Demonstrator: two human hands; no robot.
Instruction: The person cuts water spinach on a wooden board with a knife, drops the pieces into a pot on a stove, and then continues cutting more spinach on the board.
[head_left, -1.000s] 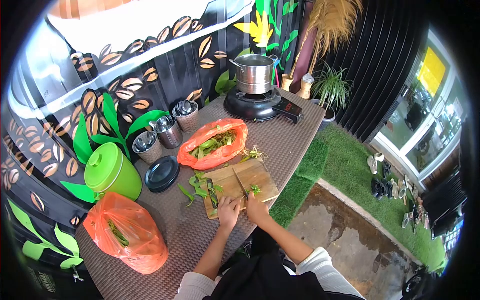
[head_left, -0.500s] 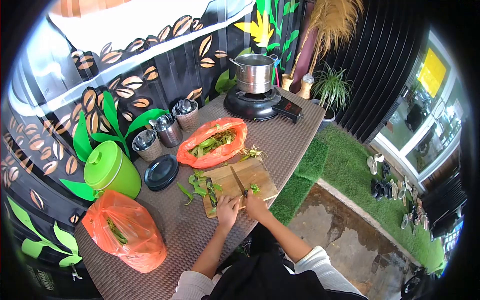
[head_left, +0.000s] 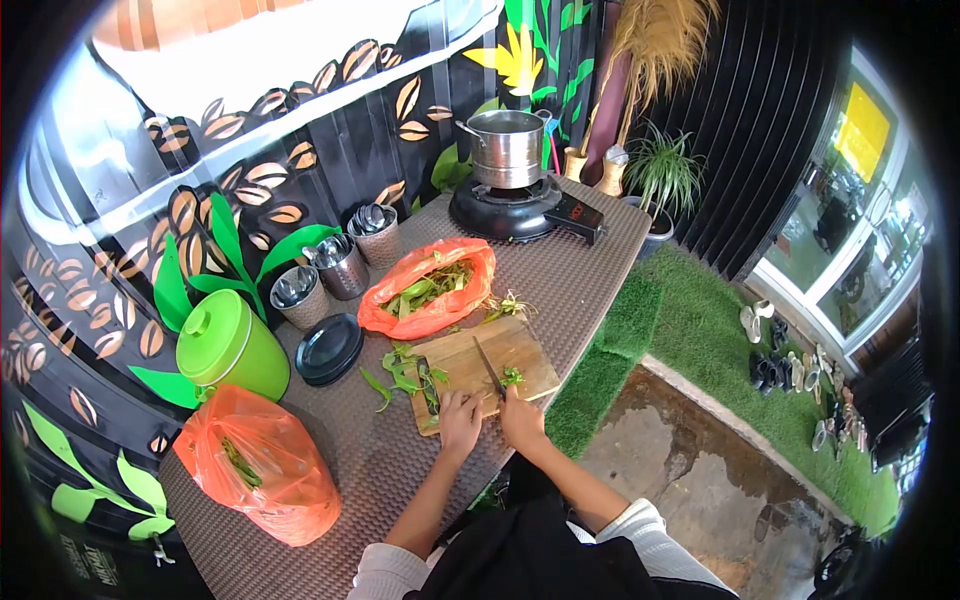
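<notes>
A wooden cutting board (head_left: 455, 348) lies near the table's front edge. On it, my right hand (head_left: 521, 420) is closed round the handle of a knife (head_left: 488, 362), whose blade points away from me. My left hand (head_left: 461, 422) rests just left of the knife with its fingers curled down on the board; what they pinch is hidden under them. Loose green leaves (head_left: 405, 372) spread over the board's left side and onto the table. A small heap of chopped greens (head_left: 513, 376) sits right of the blade.
Behind the board is an open orange bag (head_left: 385, 318) of leaves; another orange bag (head_left: 275, 480) stands left. Black plates (head_left: 328, 348), a green lidded container (head_left: 235, 345) and cutlery cups (head_left: 342, 272) line the wall. A steel pot (head_left: 507, 155) sits on a burner (head_left: 500, 212).
The view has shifted slightly. The knife has turned a little and its handle sits slightly farther right of my left hand. Both hands stay on the board.
</notes>
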